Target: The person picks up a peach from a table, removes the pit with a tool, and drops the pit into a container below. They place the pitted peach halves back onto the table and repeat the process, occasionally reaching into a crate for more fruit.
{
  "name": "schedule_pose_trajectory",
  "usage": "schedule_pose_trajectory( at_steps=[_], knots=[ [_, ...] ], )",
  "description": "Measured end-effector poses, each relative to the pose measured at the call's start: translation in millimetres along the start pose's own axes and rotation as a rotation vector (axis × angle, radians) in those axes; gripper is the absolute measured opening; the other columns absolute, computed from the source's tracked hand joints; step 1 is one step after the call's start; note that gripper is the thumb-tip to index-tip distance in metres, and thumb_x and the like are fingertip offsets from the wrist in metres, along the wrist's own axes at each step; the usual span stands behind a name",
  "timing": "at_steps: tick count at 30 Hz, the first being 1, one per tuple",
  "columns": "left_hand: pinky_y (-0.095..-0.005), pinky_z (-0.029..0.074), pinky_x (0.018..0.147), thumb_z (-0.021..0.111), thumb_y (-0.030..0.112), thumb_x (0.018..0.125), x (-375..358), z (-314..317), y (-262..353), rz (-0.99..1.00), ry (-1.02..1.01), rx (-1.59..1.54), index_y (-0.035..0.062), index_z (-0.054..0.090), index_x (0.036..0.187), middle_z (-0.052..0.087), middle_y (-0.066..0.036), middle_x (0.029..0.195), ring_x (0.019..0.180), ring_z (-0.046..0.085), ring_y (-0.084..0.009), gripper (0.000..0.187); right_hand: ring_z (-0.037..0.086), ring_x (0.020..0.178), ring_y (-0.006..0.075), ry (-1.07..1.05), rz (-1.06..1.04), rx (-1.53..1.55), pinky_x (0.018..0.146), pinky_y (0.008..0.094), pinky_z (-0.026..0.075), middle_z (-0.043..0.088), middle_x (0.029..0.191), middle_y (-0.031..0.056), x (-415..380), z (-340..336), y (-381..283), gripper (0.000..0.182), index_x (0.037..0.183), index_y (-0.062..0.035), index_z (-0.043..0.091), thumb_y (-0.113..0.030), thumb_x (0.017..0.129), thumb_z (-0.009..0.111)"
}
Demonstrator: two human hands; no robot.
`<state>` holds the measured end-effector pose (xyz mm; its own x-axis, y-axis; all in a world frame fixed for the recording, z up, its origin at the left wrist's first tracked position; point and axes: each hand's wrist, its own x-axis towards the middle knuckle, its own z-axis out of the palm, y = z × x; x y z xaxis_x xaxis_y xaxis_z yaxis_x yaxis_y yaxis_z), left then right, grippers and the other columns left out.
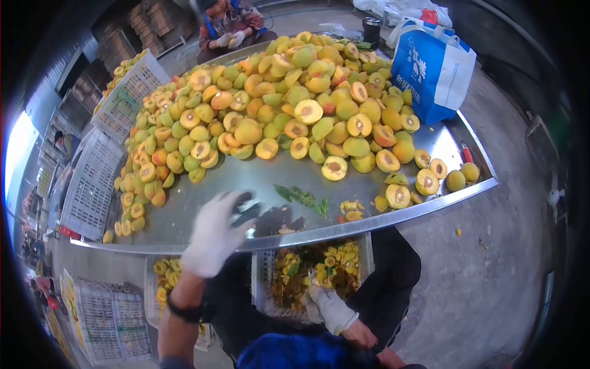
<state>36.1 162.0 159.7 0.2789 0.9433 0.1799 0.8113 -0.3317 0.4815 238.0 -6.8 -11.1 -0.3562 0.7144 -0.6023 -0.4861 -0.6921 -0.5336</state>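
My left hand, in a white glove, is above the near left part of the metal table. Its thumb and fingers are apart, with dark patches between them and no fruit in them. Low over a crate of yellow fruit scraps, my right hand, also gloved, has its fingers curled together; what they hold is too small to tell. A large pile of whole and halved yellow-green fruit covers the back of the table. Green leaves and small fruit scraps lie near the front edge.
A blue and white bag stands at the back right, with a dark cup beside it. A red-handled tool lies at the right edge. Crates stand at the left. Across the table sits another person in gloves.
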Motion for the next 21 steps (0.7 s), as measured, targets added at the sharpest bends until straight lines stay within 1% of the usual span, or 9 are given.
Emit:
schedule_pose_trajectory(
  at_steps=[3, 4, 7, 8, 10, 14, 17, 19, 21],
  knots=[
    [-0.0421, 0.052, 0.08, 0.073, 0.027, 0.081, 79.8, 71.6, 16.8, 0.073, -0.138, 0.025, 0.0054, 0.063, 0.114, 0.067, -0.018, 0.093, 0.09, 0.066, -0.0357, 0.041, 0.037, 0.043, 0.0107, 0.051, -0.062, -0.1, 0.041, 0.0271, 0.029, 0.045, 0.056, 0.0007, -5.5, -6.7, -1.4, 0.034, 0.085, -0.0054, 0.058, -0.033, 0.102, 0.049],
    [-0.0435, 0.052, 0.079, 0.073, 0.029, 0.081, 97.3, 93.2, 26.8, 0.112, -0.103, 0.107, 0.0049, 0.059, 0.119, 0.067, -0.019, 0.09, 0.087, 0.065, -0.0371, 0.047, 0.048, 0.049, 0.0147, 0.018, -0.024, -0.146, 0.048, 0.03, 0.037, 0.053, 0.062, 0.0051, 2.3, -25.4, 11.3, 0.036, 0.088, -0.003, 0.06, -0.035, 0.101, 0.049],
    [-0.0449, 0.053, 0.081, 0.074, 0.029, 0.08, 129.7, 137.4, 58.3, 0.053, -0.216, 0.222, 0.006, 0.05, 0.13, 0.068, -0.02, 0.098, 0.093, 0.066, -0.0372, 0.06, 0.057, 0.062, 0.0189, 0.149, -0.091, -0.397, 0.058, 0.0332, 0.044, 0.061, 0.071, 0.0089, 11.7, -36.9, 21.4, 0.038, 0.096, -0.0013, 0.062, -0.038, 0.099, 0.05],
    [-0.0444, 0.052, 0.082, 0.074, 0.028, 0.079, 136.0, 145.4, 61.7, 0.027, -0.225, 0.17, 0.0055, 0.05, 0.13, 0.068, -0.021, 0.099, 0.094, 0.066, -0.0376, 0.06, 0.061, 0.075, 0.0212, 0.211, -0.085, -0.475, 0.068, 0.0357, 0.046, 0.064, 0.078, 0.0103, 13.7, -38.0, 23.3, 0.041, 0.104, -0.0012, 0.062, -0.04, 0.098, 0.051],
    [-0.0435, 0.052, 0.083, 0.075, 0.025, 0.078, 142.8, 156.4, 60.6, -0.033, -0.243, 0.073, 0.0046, 0.048, 0.129, 0.067, -0.022, 0.102, 0.097, 0.065, -0.0384, 0.061, 0.059, 0.069, 0.0185, 0.197, -0.131, -0.478, 0.063, 0.0333, 0.045, 0.063, 0.076, 0.0082, 14.8, -39.0, 21.2, 0.037, 0.102, -0.002, 0.062, -0.038, 0.098, 0.051],
    [-0.0369, 0.051, 0.086, 0.075, 0.012, 0.076, 119.4, 157.2, 39.1, 0.074, -0.107, -0.229, 0.0024, 0.052, 0.122, 0.066, -0.019, 0.105, 0.098, 0.066, -0.0298, 0.052, 0.053, 0.058, 0.0114, 0.168, -0.092, -0.225, 0.052, 0.0265, 0.041, 0.06, 0.072, 0.0025, -2.6, -15.2, -0.2, 0.028, 0.096, -0.0053, 0.062, -0.031, 0.099, 0.051],
    [-0.0322, 0.05, 0.089, 0.075, 0.005, 0.075, 75.8, 126.7, 31.9, 0.125, -0.111, -0.46, 0.0012, 0.054, 0.123, 0.065, -0.015, 0.107, 0.1, 0.064, -0.0219, 0.051, 0.047, 0.054, 0.007, 0.093, -0.233, -0.137, 0.048, 0.0217, 0.037, 0.057, 0.07, -0.0012, -18.1, -12.1, -18.2, 0.023, 0.093, -0.0079, 0.061, -0.027, 0.1, 0.051],
    [-0.0303, 0.048, 0.091, 0.074, 0.002, 0.076, 36.1, 95.0, 31.9, 0.174, -0.137, -0.481, -0.0002, 0.056, 0.124, 0.064, -0.012, 0.111, 0.103, 0.061, -0.0174, 0.052, 0.046, 0.053, 0.0068, 0.23, -0.395, -0.145, 0.047, 0.0234, 0.038, 0.054, 0.068, -0.0011, -30.4, 11.9, -38.5, 0.021, 0.098, -0.0064, 0.057, -0.026, 0.1, 0.05],
    [-0.0306, 0.047, 0.095, 0.074, 0.001, 0.075, -4.2, 88.3, 23.0, 0.071, -0.201, -0.761, -0.0012, 0.055, 0.127, 0.063, -0.01, 0.117, 0.108, 0.059, -0.0167, 0.055, 0.045, 0.053, 0.006, 0.174, -0.469, -0.226, 0.048, 0.0233, 0.038, 0.053, 0.068, -0.0018, -28.1, 16.2, -49.4, 0.019, 0.102, -0.005, 0.055, -0.022, 0.1, 0.048]
  ],
)
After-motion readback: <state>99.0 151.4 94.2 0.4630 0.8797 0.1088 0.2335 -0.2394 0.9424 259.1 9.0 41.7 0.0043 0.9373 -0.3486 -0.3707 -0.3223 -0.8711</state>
